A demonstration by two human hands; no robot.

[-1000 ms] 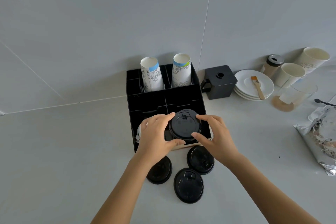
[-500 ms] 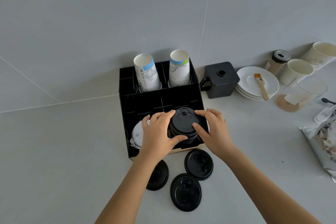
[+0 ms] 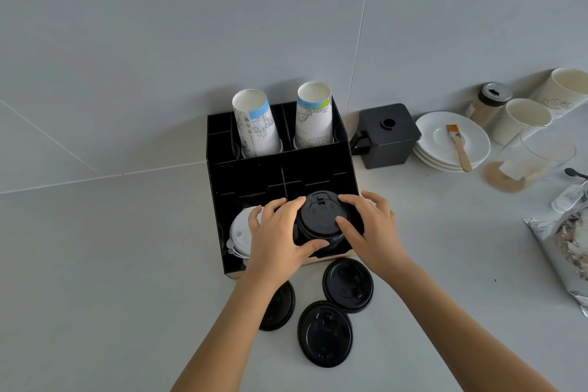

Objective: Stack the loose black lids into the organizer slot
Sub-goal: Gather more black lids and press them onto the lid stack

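On the grey counter (image 3: 95,264), a black organizer (image 3: 276,165) stands against the tiled wall, two printed paper cups (image 3: 254,124) upright in its rear compartments. White lids (image 3: 240,232) fill its front left slot. The left hand (image 3: 280,239) curls its grip around the left side of a stack of black lids (image 3: 321,223) seated in the front right slot, thumb at the near edge, fingers over the far rim. The right hand (image 3: 372,229) closes its grip on the stack's right side, thumb resting on the top lid. Three loose black lids (image 3: 324,332) lie flat on the counter just in front of the organizer, one partly hidden beneath the left forearm. Further right: a black square pot (image 3: 386,134), stacked white plates (image 3: 445,149) carrying a brush (image 3: 458,146), pale cups (image 3: 521,118) and a foil bag (image 3: 569,242).
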